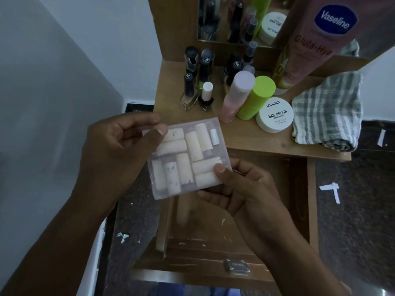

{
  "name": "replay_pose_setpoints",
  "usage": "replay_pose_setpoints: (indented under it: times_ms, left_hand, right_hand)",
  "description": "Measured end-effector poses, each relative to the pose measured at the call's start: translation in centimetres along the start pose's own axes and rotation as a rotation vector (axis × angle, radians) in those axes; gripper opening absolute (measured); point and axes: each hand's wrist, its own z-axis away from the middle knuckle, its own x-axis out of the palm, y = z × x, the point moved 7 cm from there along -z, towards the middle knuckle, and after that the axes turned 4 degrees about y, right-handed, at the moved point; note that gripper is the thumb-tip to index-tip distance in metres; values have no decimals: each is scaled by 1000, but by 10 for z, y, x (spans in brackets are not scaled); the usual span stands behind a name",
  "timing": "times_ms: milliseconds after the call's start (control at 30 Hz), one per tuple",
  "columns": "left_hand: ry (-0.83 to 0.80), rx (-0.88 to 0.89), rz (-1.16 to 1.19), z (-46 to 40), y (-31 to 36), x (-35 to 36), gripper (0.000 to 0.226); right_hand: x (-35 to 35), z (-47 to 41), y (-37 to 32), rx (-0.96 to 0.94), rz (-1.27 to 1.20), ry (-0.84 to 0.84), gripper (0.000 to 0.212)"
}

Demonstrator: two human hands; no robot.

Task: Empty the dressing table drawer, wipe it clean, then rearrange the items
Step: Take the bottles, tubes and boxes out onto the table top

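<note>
Both hands hold a clear flat plastic box of several pale false nails over the open wooden drawer. My left hand pinches its upper left corner between thumb and fingers. My right hand grips its lower right corner, thumb on top. Inside the drawer lie a small silver compact near the front and a pale stick along the left side.
The dressing table top carries several nail polish bottles, a pink bottle, a green bottle, a white Zudio jar and a folded checked cloth. A Vaseline tube stands by the mirror.
</note>
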Motion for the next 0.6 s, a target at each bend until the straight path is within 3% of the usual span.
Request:
replay_pose_setpoints:
  times_ms: [133,367,500,600]
  left_hand:
    - [85,39,-56,9,-5,-12,52]
    - [-197,288,-263,26,4,4,86]
    - [-230,289,-405,22,-15,8,110]
    - [-212,331,-453,23,-19,12,108]
  right_hand:
    - [10,-5,10,3,-108,55,36]
    - [21,-14,11,-50,-205,132,33]
    - [22,-17,11,-85,-186,157,34]
    - [21,-16,11,-135,-133,191,41]
